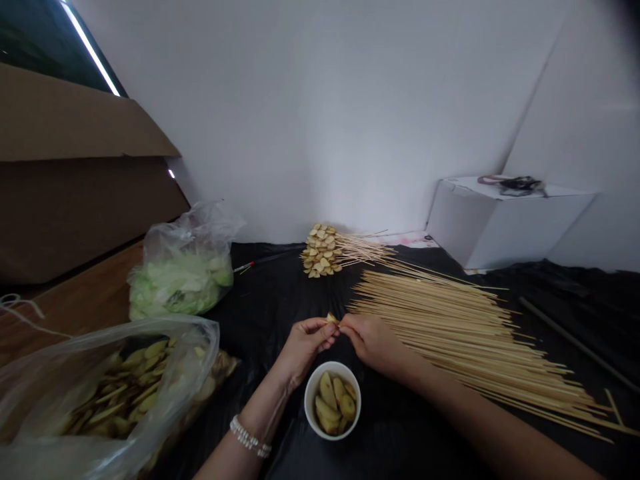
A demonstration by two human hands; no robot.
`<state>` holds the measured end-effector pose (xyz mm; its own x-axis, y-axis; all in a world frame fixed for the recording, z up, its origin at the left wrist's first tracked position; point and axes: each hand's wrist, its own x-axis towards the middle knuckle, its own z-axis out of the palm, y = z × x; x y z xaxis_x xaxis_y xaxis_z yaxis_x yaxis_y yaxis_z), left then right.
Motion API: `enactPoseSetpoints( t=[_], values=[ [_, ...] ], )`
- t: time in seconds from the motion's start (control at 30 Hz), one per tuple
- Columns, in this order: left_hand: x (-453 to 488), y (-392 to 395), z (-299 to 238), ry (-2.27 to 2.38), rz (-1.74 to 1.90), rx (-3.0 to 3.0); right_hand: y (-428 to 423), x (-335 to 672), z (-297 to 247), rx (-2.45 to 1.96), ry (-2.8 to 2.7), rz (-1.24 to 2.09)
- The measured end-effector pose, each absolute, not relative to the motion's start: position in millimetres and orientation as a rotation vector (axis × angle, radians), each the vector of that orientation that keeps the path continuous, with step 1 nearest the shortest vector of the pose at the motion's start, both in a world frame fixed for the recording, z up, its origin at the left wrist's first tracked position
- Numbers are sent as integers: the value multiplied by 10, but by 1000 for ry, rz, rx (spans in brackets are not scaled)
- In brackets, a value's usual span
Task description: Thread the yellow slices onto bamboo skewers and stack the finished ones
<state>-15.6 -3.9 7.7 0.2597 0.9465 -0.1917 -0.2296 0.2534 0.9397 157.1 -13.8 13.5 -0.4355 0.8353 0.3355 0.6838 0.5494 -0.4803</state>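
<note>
My left hand (306, 341) pinches a small potato slice (331, 318) between thumb and fingers. Close against it, my right hand (373, 340) is closed on what looks like a thin bamboo skewer, mostly hidden by the fingers. Just below both hands stands a white cup (308, 408) holding several potato slices (329, 392). To the right, a wide layer of bare bamboo skewers (465, 340) lies beside and partly behind my right hand. Beyond the hands, a pile of skewered potato slices (321, 251) rests with its sticks pointing right.
An open plastic bag (200, 333) of potato slices lies at the left front. Behind it sits a clear bag of pale green pieces (183, 283). Black sheeting (270, 287) covers the work surface. A white box (515, 227) stands back right; a cardboard box (75, 200) stands left.
</note>
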Motion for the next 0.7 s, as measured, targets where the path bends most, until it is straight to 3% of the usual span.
enactPoseSetpoints(
  t=[0.7],
  values=[
    [-235,-26,232,1029,1005,1058,-126,1603,129,-1203,-2183,272]
  ],
)
